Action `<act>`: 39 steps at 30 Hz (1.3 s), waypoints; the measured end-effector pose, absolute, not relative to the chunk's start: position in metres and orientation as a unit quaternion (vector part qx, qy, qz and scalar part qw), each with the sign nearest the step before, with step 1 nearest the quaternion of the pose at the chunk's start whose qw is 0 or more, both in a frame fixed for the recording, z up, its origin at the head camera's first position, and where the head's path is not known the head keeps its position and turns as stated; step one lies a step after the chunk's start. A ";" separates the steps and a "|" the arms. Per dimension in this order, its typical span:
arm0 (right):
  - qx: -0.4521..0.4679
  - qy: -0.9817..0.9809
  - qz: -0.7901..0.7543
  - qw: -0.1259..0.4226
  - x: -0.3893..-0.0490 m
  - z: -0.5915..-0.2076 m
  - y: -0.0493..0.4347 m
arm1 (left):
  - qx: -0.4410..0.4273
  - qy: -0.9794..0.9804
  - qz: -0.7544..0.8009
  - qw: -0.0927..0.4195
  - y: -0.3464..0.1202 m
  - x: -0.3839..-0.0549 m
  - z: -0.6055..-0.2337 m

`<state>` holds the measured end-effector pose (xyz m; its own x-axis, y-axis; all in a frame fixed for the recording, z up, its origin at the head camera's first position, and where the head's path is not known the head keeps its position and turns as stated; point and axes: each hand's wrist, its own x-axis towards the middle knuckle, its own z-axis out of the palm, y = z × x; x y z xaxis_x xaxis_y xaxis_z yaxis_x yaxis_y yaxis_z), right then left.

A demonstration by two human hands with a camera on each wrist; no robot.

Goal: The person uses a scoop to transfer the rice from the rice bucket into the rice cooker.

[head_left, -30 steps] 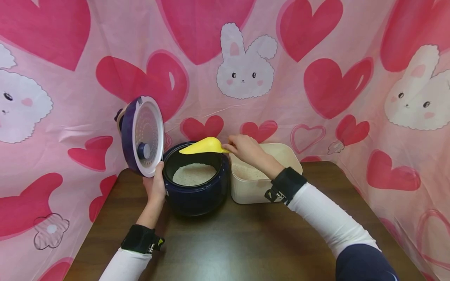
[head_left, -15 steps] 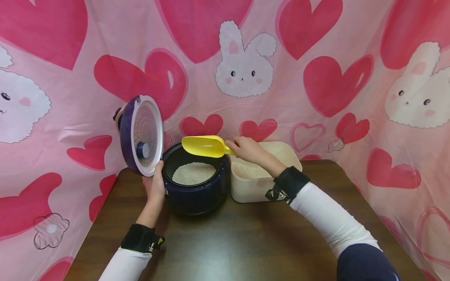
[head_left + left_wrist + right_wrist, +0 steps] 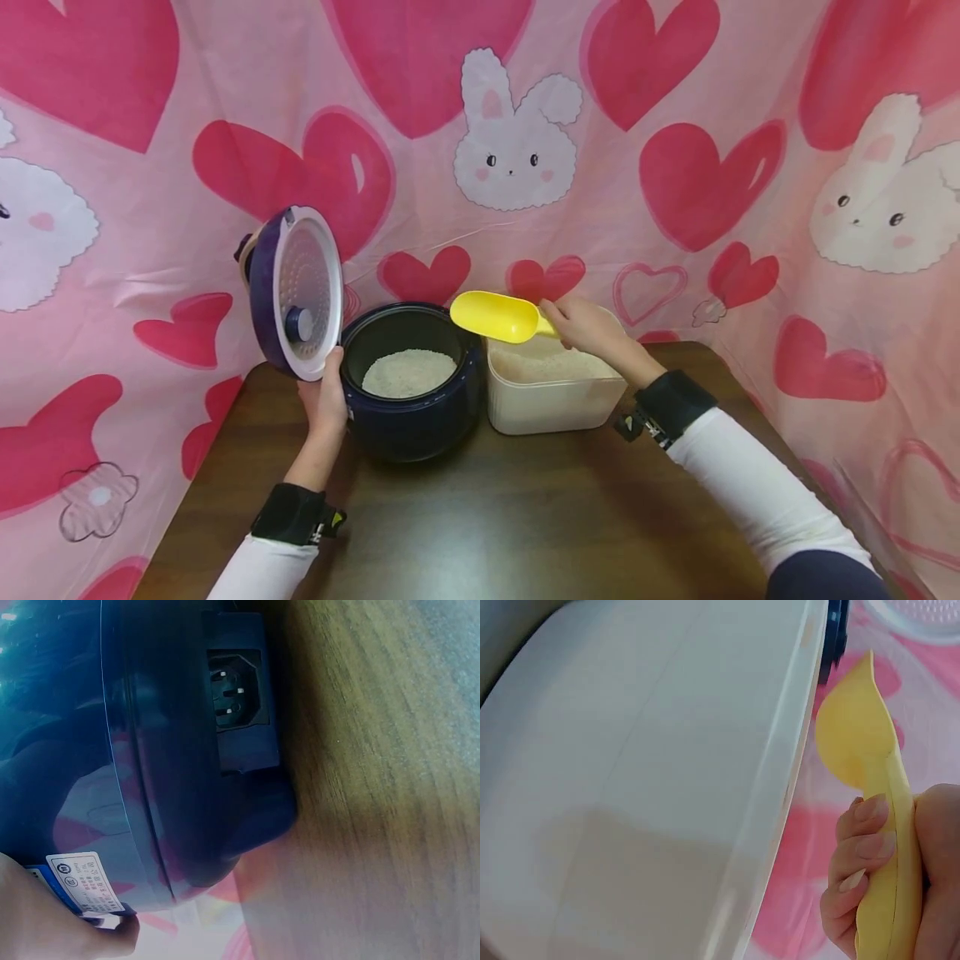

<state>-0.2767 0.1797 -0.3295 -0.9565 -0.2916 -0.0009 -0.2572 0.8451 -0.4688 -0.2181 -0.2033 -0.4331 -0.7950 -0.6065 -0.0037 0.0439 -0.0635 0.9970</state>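
Observation:
A dark blue rice cooker (image 3: pixel 412 425) stands on the table, white rice (image 3: pixel 408 372) in its black inner pot. Its lid (image 3: pixel 300 292) is raised on the left, perforated white inner side facing right. My left hand (image 3: pixel 324 404) holds the lid's lower edge, thumb in front, the other fingers mostly hidden behind it. My right hand (image 3: pixel 588 329) grips the handle of a yellow scoop (image 3: pixel 495 317), fingers curled round it in the right wrist view. The scoop's bowl looks empty and hangs over the left end of a cream bin (image 3: pixel 555 408) with rice inside.
The bin stands close beside the cooker's right side. A power socket (image 3: pixel 238 690) shows low on the cooker's body in the left wrist view. Behind the brown wooden table (image 3: pixel 450 533) hangs a pink cloth (image 3: pixel 420 192) with hearts and rabbits.
The scoop turned from bowl-underside showing to hollow showing, then moved right from above the cooker to over the bin. The left hand and lid stay in place.

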 end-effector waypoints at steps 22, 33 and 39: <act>-0.053 0.997 0.001 0.060 -0.264 -0.313 0.237 | 0.214 -0.644 -0.698 0.229 -0.206 -0.217 -0.427; -0.085 0.966 0.241 0.029 -0.267 -0.308 0.197 | 0.217 -0.638 -0.702 0.228 -0.203 -0.217 -0.432; -0.067 0.949 0.308 -0.031 -0.261 -0.319 0.168 | 0.200 -0.628 -0.710 0.249 -0.201 -0.218 -0.434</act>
<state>-0.2609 0.1678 -0.3194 -0.9891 -0.1464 0.0171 -0.1085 0.8016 0.5879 -0.2180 -0.2011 -0.4343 -0.7963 -0.6043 0.0285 0.1017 -0.0874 0.9910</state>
